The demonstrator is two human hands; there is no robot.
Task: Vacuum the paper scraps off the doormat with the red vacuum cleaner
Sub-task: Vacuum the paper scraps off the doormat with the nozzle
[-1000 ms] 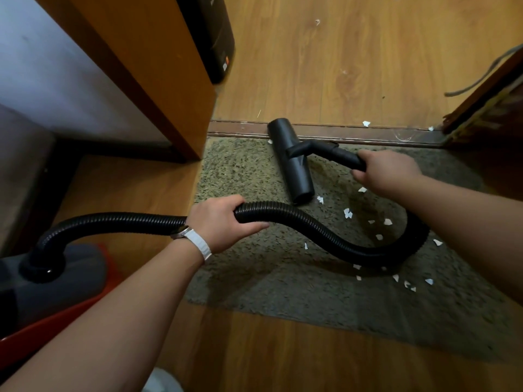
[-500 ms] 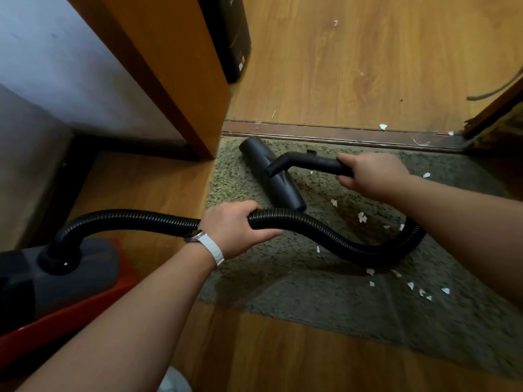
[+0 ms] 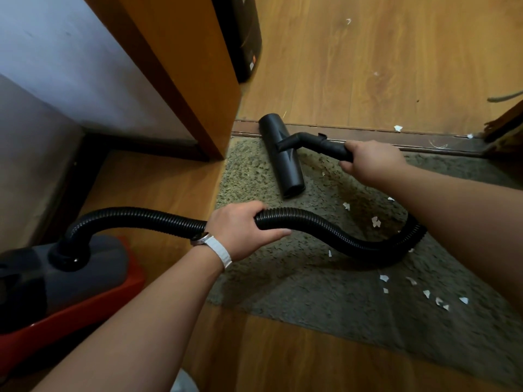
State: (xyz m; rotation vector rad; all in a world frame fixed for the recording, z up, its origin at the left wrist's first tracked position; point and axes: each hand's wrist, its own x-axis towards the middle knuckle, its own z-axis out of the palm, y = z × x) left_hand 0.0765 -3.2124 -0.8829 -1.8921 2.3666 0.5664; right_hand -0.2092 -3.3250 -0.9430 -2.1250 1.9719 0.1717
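Closest to me, at eight o'clock, sits the red vacuum cleaner point(image 3: 70, 275), red below and dark grey on top. It looks heavy, so I would not drag it by the hose. The black hose point(image 3: 325, 226) comes out of its top and bends like a snake across the doormat point(image 3: 283, 278). It is soft and bumpy and easy to grip, but I think it can kink. My left hand point(image 3: 240, 230) is wrapped around it in the middle of my view. The mat is fuzzy and green-grey and could bunch up. White paper scraps point(image 3: 375, 221) lie on it from three to five o'clock. They are tiny and light. Farther off, at one o'clock, my right hand point(image 3: 370, 159) is curled around the hard black tube point(image 3: 319, 144). I think that is the best place to steer from. The wide nozzle point(image 3: 283, 157) lies flat on the mat at twelve o'clock, its far end at the door strip point(image 3: 368, 135). A few more scraps lie past that.
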